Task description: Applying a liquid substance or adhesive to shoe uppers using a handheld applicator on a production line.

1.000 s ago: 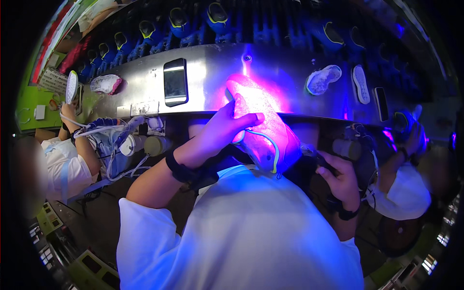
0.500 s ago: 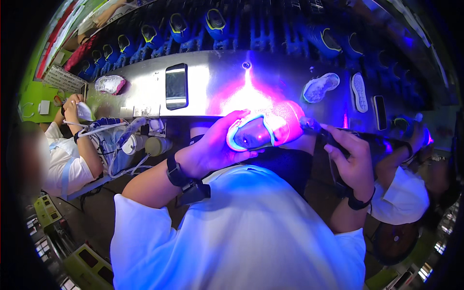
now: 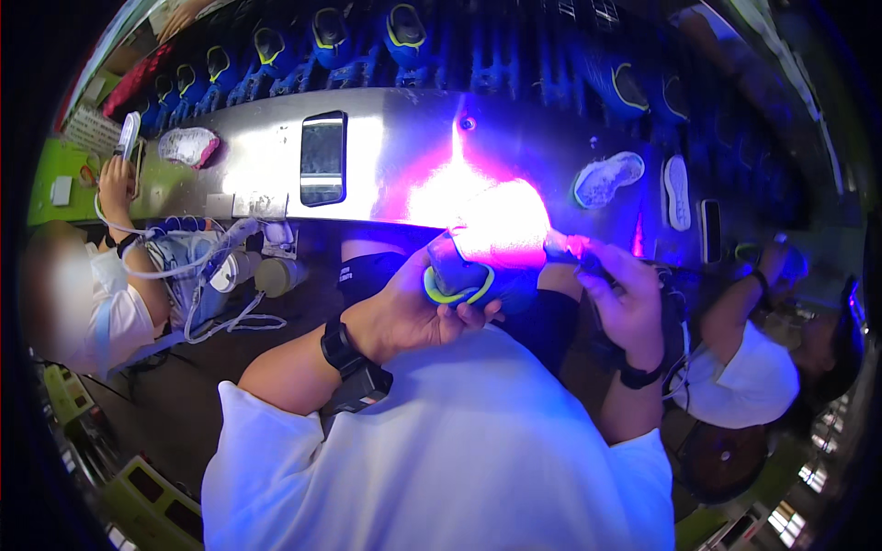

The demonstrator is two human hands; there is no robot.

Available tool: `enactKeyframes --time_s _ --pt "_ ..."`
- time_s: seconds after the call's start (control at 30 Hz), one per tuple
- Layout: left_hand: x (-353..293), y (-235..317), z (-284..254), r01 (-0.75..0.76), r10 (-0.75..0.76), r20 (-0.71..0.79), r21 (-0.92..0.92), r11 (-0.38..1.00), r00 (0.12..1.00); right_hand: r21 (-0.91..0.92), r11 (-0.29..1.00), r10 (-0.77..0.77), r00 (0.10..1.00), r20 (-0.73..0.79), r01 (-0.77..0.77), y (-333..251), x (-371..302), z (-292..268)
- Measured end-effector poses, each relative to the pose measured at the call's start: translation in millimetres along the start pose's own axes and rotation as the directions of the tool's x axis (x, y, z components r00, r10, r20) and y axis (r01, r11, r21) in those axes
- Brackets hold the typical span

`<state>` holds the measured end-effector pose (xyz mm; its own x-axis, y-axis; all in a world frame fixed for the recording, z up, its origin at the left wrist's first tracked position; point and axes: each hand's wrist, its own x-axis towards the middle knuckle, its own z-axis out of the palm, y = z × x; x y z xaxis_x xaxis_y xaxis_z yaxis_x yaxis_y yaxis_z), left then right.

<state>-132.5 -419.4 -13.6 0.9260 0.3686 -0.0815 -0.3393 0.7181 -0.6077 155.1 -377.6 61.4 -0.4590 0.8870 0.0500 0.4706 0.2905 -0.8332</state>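
My left hand [image 3: 404, 308] is closed around the heel end of a blue shoe [image 3: 501, 246] with a yellow-green collar, its opening toward me. A dark last seems to fill it. The shoe is in front of the table edge, its toe washed out by pink and violet light. My right hand [image 3: 627, 298] grips a slim, dark-handled tool [image 3: 568, 246] between thumb and fingers. Its tip is at the right side of the shoe's front; glare and blur hide whether it is a brush and whether it touches.
A phone [image 3: 323, 161] and a whitish sole [image 3: 188, 147] lie on the metal table [image 3: 266, 129] at left. Two pale soles [image 3: 608, 180] and a dark phone [image 3: 711, 231] are at right. Blue shoes [image 3: 404, 28] line the rack behind. Co-workers sit on both sides; the left one holds a sole [image 3: 129, 133].
The shoe has turned, with its toe swung up toward the table and its collar toward me. My right hand has moved left with the tool. The left co-worker's hand has risen with a sole.
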Motion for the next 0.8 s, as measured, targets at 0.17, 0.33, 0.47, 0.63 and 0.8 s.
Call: enactKeyframes --time_s 0.17,0.33,0.47,0.63,0.8 --pt "-21 1 -19 -0.003 0.001 0.055 0.037 0.999 0.998 0.104 0.993 0.061 0.998 0.028 -0.064 21 -24 41" --pt "-48 9 -4 -0.132 0.130 0.038 0.475 0.870 0.991 0.008 0.998 0.059 0.998 0.036 -0.059 4 -27 57" --pt "-40 9 31 -0.377 0.436 0.120 0.730 0.570 0.892 -0.134 0.991 0.000 1.000 0.004 0.001 -20 15 49" --pt "-43 -8 72 -0.371 0.549 0.264 0.924 0.090 0.793 0.016 1.000 0.004 0.992 -0.128 -0.002 -16 1 58" --pt "-30 -19 101 -0.204 0.568 0.318 0.945 -0.257 0.759 0.115 0.991 0.071 0.996 0.045 -0.076 -23 -24 15"
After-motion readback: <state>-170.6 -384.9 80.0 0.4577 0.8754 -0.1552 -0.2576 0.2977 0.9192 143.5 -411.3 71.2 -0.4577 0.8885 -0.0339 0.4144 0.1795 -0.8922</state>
